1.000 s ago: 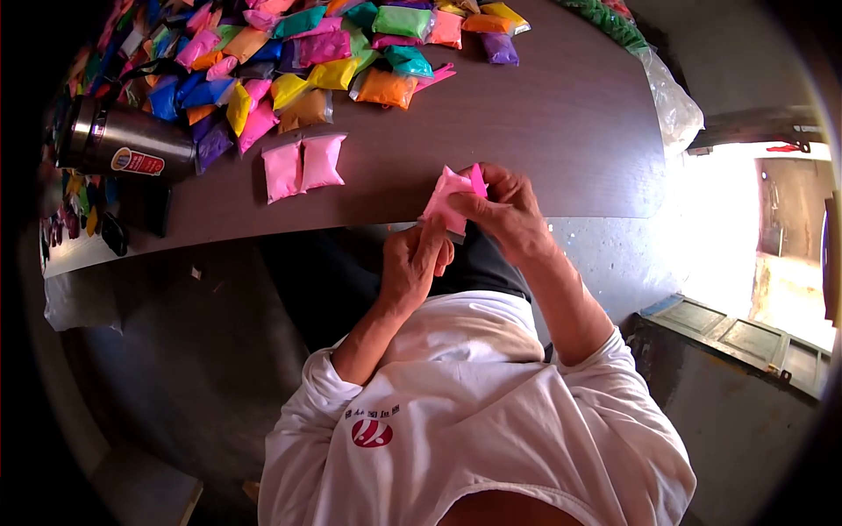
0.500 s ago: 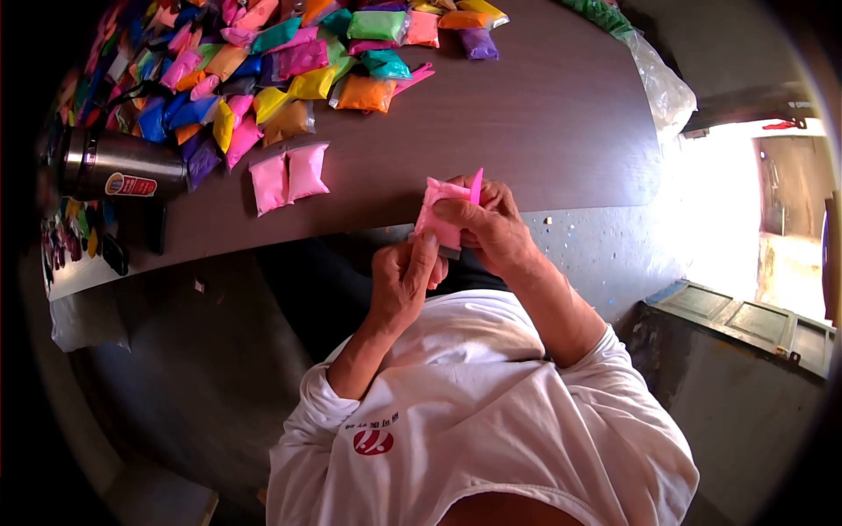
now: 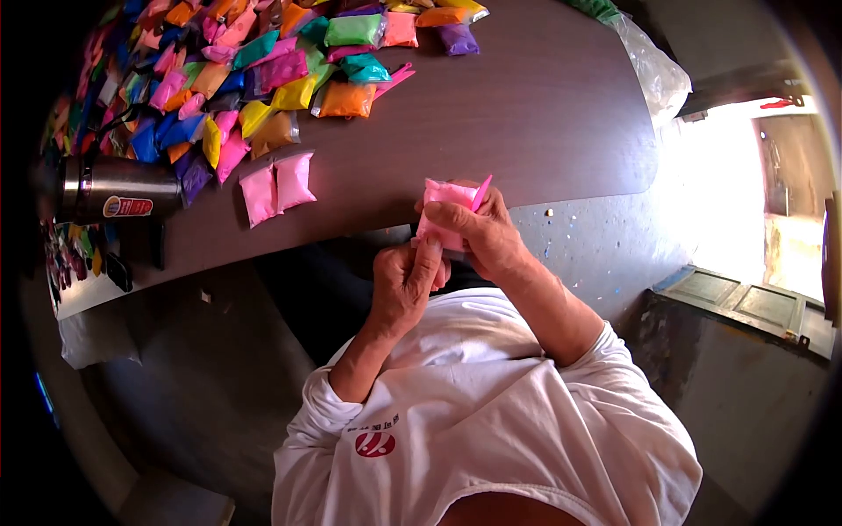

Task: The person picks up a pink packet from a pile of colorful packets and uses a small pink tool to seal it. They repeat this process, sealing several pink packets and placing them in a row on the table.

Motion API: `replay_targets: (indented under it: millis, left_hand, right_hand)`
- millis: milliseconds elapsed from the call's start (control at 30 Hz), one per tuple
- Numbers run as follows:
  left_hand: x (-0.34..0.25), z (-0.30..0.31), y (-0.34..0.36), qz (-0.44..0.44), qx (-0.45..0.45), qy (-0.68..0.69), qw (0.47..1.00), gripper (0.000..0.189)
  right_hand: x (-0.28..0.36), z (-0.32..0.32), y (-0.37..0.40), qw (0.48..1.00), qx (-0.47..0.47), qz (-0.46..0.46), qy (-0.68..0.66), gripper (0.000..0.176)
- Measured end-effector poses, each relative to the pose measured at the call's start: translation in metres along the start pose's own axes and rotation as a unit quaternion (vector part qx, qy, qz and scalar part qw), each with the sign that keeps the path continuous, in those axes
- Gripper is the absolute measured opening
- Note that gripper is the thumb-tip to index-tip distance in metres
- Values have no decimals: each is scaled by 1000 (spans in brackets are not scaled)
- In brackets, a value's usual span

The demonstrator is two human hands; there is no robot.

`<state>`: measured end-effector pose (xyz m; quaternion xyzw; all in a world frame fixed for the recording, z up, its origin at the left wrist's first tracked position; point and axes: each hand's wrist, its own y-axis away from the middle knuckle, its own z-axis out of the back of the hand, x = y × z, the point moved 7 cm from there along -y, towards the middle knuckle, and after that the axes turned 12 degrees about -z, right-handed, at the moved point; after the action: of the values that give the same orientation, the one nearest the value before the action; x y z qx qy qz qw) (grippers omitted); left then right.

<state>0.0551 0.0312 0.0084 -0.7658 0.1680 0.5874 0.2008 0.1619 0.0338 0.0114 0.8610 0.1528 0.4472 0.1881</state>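
Observation:
Above my lap, by the table's front edge, both hands hold one small clear packet (image 3: 441, 192) filled with a pink, soft-looking material. My right hand (image 3: 485, 230) grips its side with the thumb across its face. A pointed bright pink plastic stick (image 3: 481, 194) juts up from that same hand, its lower end hidden. My left hand (image 3: 403, 279) pinches the packet's lower edge between thumb and curled fingers. On the table to the left lie two more pink packets, one (image 3: 259, 195) touching the other (image 3: 295, 181).
A big heap of colourful filled packets (image 3: 353, 31) covers the table's far left. More pink sticks (image 3: 396, 77) poke out beside an orange packet (image 3: 346, 100). A steel flask (image 3: 132, 186) lies at the left edge. Plastic bags (image 3: 653, 74) hang at the table's right end.
The view has shifted slightly, so the table items appear farther left. The pink stick leans more to the right, and my right thumb sits a little farther left across the packet.

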Motion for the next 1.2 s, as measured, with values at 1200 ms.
replay_targets:
  millis: [1200]
  left_hand:
    - [9, 5, 5, 12, 2, -6, 1000, 44]
  right_hand:
    - [-8, -6, 9, 995, 64, 27, 71, 24]
